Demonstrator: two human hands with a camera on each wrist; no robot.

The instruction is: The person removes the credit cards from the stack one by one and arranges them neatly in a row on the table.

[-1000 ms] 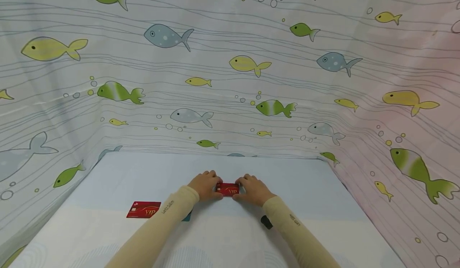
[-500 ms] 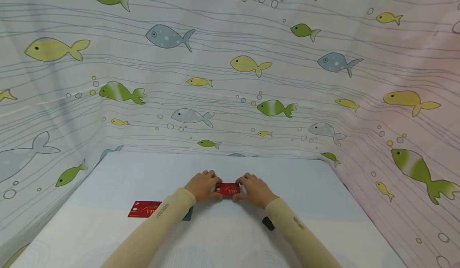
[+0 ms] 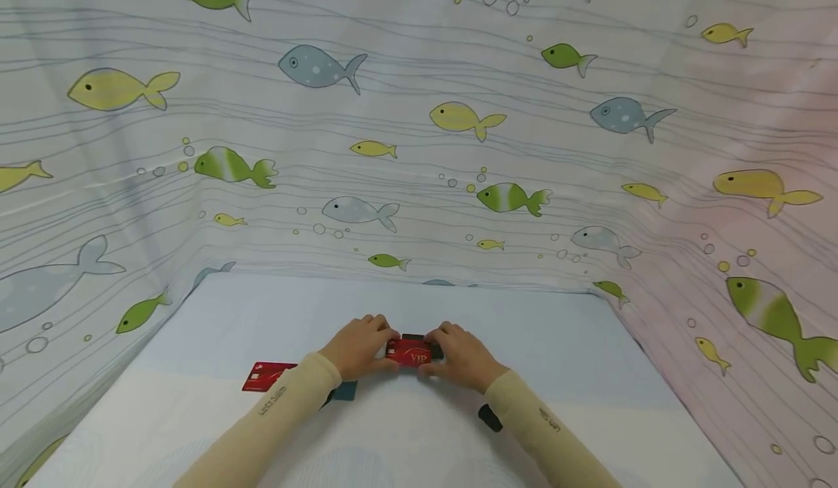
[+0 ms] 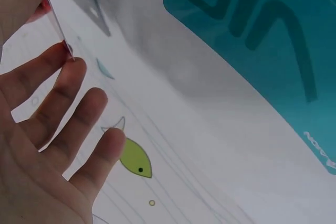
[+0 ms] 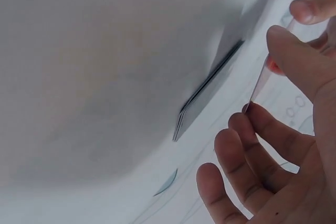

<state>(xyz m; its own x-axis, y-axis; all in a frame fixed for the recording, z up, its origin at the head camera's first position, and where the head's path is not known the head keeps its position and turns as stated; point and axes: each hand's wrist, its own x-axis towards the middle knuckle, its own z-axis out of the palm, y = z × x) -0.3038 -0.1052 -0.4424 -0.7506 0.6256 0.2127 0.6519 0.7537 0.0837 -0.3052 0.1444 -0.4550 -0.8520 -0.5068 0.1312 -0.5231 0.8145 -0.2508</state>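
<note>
Both hands hold a red card marked VIP (image 3: pixel 409 353) by its two ends, over the middle of the table. My left hand (image 3: pixel 358 348) pinches the left end between thumb and fingers; my right hand (image 3: pixel 463 357) pinches the right end. In the right wrist view the card (image 5: pixel 256 86) is seen edge-on, raised above a thin dark stack of cards (image 5: pixel 210 81) that lies on the table. The stack's dark edge (image 3: pixel 414 336) shows behind the red card in the head view. The left wrist view has the card's edge (image 4: pixel 59 29) at the left fingertips.
Another red VIP card (image 3: pixel 265 376) lies on the table to the left, partly hidden by the left sleeve. A teal card (image 3: pixel 345 390) shows beside that sleeve. Near the right forearm lies a small black object (image 3: pixel 489 417). Fish-patterned cloth (image 3: pixel 419 182) encloses the table.
The red card between the hands has come up and slightly toward me, uncovering the dark stack behind it. The head view has turned slightly left.
</note>
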